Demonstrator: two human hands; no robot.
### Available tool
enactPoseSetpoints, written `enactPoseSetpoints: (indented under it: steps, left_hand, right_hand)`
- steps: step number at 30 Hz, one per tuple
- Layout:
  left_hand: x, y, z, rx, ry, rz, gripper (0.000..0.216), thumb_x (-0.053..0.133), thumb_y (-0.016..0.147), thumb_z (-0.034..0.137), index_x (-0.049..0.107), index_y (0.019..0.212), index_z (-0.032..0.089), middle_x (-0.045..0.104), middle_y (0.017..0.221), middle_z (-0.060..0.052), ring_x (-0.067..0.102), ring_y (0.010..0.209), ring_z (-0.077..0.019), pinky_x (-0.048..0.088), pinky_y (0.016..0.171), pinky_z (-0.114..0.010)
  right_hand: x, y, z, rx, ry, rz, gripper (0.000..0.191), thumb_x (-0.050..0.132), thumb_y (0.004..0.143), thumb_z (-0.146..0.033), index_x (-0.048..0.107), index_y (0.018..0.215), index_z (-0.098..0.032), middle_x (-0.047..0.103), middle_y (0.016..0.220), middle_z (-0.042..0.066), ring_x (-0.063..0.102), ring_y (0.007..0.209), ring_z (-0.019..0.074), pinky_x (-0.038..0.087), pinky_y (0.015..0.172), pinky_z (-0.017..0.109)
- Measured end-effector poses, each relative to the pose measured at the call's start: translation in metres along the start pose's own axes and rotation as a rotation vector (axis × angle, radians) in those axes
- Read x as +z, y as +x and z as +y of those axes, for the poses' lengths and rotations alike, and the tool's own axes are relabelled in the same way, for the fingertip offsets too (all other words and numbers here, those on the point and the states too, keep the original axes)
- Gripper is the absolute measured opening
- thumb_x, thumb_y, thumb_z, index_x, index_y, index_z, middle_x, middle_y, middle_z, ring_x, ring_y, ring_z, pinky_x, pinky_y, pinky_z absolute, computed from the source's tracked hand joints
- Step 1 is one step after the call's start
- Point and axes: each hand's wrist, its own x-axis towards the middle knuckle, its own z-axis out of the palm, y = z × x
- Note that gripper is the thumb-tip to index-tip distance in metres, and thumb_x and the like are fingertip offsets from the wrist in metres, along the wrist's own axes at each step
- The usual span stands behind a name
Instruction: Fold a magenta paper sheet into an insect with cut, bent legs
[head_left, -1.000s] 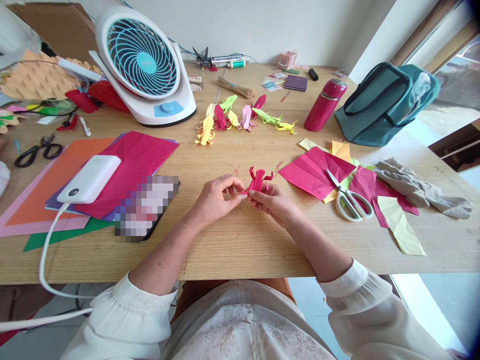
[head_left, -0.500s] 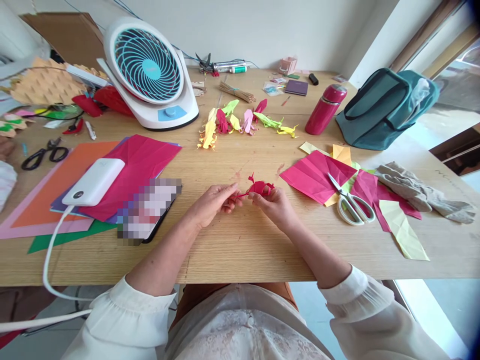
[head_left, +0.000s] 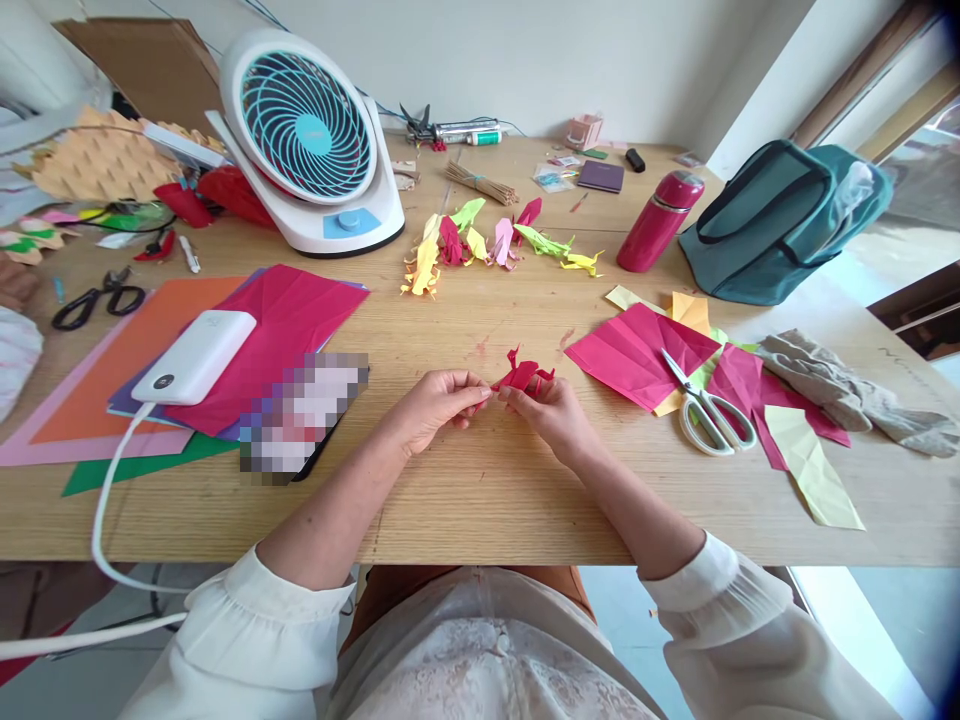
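Note:
A small red folded-paper figure (head_left: pixel 523 374) with thin legs sits between my hands, just above the table in front of me. The fingers of my left hand (head_left: pixel 444 405) pinch a thin end on its left side. My right hand (head_left: pixel 550 415) grips its body between thumb and fingers, hiding the lower part. Further back on the table stands a group of folded-paper figures in several colours, among them a yellow-orange one (head_left: pixel 423 268), a pink one (head_left: pixel 502 244) and a green one (head_left: pixel 543 241).
White-handled scissors (head_left: pixel 712 415) lie on red paper (head_left: pixel 637 355) at the right, near grey gloves (head_left: pixel 840 385). A red flask (head_left: pixel 660 222) and teal bag (head_left: pixel 780 225) stand behind. At the left are a fan (head_left: pixel 311 140), a power bank (head_left: pixel 195 357), a phone (head_left: pixel 304 420) and black scissors (head_left: pixel 97 298).
The red paper figure has turned slightly in my fingers, and its body shows differently. My left fingers have shifted along its thin end. The whole view has moved a little.

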Motion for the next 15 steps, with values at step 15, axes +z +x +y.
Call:
enactPoseSetpoints:
  steps: [15]
  left_hand:
    - [0.005, 0.002, -0.008, 0.405, 0.389, 0.186, 0.014, 0.07, 0.08, 0.03, 0.07, 0.084, 0.017, 0.067, 0.071, 0.0, 0.057, 0.063, -0.0116, 0.045, 0.062, -0.024]
  right_hand:
    - [0.003, -0.001, -0.003, 0.174, 0.168, 0.021, 0.043, 0.082, 0.063, -0.058, 0.064, 0.07, -0.019, 0.06, 0.066, 0.0, 0.05, 0.061, 0.0128, 0.038, 0.061, 0.029]
